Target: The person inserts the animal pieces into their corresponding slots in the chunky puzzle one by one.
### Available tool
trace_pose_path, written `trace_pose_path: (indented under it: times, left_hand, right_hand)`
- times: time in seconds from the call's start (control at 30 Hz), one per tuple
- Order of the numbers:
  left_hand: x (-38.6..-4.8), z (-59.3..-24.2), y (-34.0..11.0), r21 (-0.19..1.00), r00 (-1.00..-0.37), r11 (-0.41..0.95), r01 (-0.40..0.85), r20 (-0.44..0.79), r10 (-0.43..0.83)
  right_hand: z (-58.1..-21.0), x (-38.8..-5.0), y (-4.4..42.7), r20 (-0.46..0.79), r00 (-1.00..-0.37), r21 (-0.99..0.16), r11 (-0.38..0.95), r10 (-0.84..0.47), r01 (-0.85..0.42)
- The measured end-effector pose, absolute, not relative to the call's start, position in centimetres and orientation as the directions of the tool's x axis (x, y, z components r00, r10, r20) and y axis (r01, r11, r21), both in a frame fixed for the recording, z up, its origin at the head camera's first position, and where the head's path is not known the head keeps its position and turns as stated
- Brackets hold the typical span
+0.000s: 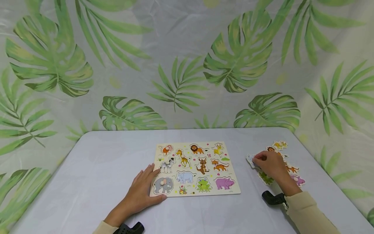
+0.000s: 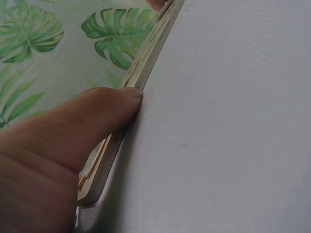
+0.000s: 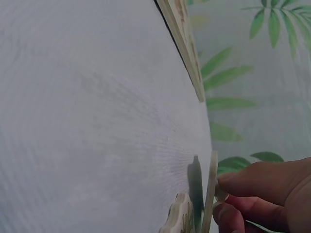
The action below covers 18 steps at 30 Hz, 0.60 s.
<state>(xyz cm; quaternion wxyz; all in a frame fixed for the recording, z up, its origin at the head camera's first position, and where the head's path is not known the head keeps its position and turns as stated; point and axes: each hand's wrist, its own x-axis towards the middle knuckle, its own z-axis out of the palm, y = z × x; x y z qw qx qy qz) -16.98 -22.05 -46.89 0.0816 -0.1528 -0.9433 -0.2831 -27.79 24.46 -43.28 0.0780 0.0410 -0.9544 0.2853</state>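
My left hand (image 1: pixel 141 190) rests at the near left corner of a wooden animal puzzle board (image 1: pixel 191 191), its fingers straight along the left edge. Its thumb (image 2: pixel 109 107) touches the front edge. An elephant piece (image 1: pixel 166 186) with a knob sits in the board's near left corner. Off to the right, my right hand (image 1: pixel 273 165) pinches a pale bluish puzzle piece (image 1: pixel 249 160) by its knob. In the right wrist view that piece (image 3: pixel 210 194) stands on edge, its shadow beside it; its picture is mostly hidden.
Around the right hand lie several loose pieces: a yellow animal (image 1: pixel 280 145), a partly covered lion (image 1: pixel 271 149), a tiger (image 1: pixel 293 169), a purple hippo (image 1: pixel 298 180) and a green frog (image 1: pixel 265 178). A leaf-patterned cloth (image 1: pixel 181 48) hangs behind the white table (image 1: pixel 96 162).
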Motion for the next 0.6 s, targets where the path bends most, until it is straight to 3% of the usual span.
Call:
trace_pose_path:
  times: [0.6]
  left_hand:
    - [-17.09,-46.95,-22.1,0.505,-0.945,0.801,0.322,0.227,0.237]
  right_hand:
    - [-42.6,-27.78,23.65,0.235,-0.97,-0.532,0.828,-0.054,-0.175]
